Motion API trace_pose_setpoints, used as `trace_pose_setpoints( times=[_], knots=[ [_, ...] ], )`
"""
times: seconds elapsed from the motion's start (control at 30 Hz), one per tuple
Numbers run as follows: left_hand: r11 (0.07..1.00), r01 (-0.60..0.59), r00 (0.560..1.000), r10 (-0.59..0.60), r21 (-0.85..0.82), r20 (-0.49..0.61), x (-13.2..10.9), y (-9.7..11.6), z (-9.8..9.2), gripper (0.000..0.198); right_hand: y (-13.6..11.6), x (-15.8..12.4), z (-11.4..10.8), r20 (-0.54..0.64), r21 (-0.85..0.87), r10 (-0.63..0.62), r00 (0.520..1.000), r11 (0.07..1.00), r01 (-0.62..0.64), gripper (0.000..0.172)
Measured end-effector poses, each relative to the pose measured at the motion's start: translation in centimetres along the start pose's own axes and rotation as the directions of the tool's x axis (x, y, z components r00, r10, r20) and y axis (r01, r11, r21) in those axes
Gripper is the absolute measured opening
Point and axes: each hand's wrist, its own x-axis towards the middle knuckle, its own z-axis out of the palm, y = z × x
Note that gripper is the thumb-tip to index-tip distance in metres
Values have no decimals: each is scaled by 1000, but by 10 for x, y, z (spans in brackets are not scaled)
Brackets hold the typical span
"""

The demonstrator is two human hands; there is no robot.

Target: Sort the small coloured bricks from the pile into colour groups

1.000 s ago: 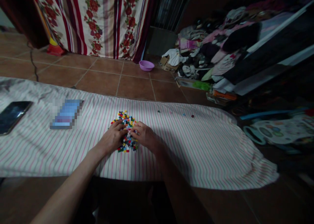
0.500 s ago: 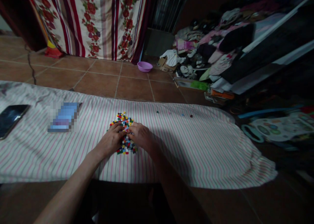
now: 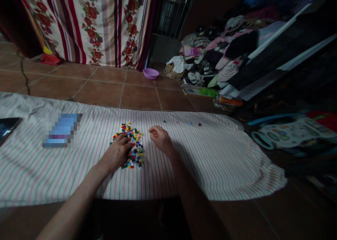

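A loose pile of small coloured blocks lies on the striped cloth. Spread over the pile's left side, my left hand rests on the blocks with its fingers apart. My right hand is just right of the pile, above the cloth, thumb and fingertips pinched together. A tiny greenish block shows at those fingertips, mostly hidden. Beyond this hand, single pieces sit apart in a row: a dark green one, a pale pink one, a blue one and a dark brown one.
The striped cloth covers a low surface. On its left are a phone with a blurred screen and a dark device. A purple basin stands on the tiled floor, near heaped clothes and a flowered curtain.
My right hand has left the pile and moved right, pinching a tiny block. The left hand stays on the pile. The whole view has shifted slightly.
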Motion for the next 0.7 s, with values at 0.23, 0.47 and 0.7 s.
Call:
trace_pose_setpoints(
  times=[0.23, 0.47, 0.7],
  knots=[
    [1000, 9, 1000, -9, -25, 13, 3, 1, -2, 34, 47, 18, -23, -201, -74, 293, 935, 947, -313, 11],
    [1000, 4, 1000, -4, -24, -15, 2, -2, 4, 34, 73, 35, -28, -265, -286, 337, 903, 867, -407, 11],
    [999, 17, 1000, -17, -38, -6, 2, -2, 1, 33, 81, 39, -19, -244, -301, 371, 896, 849, -434, 11]
  ],
)
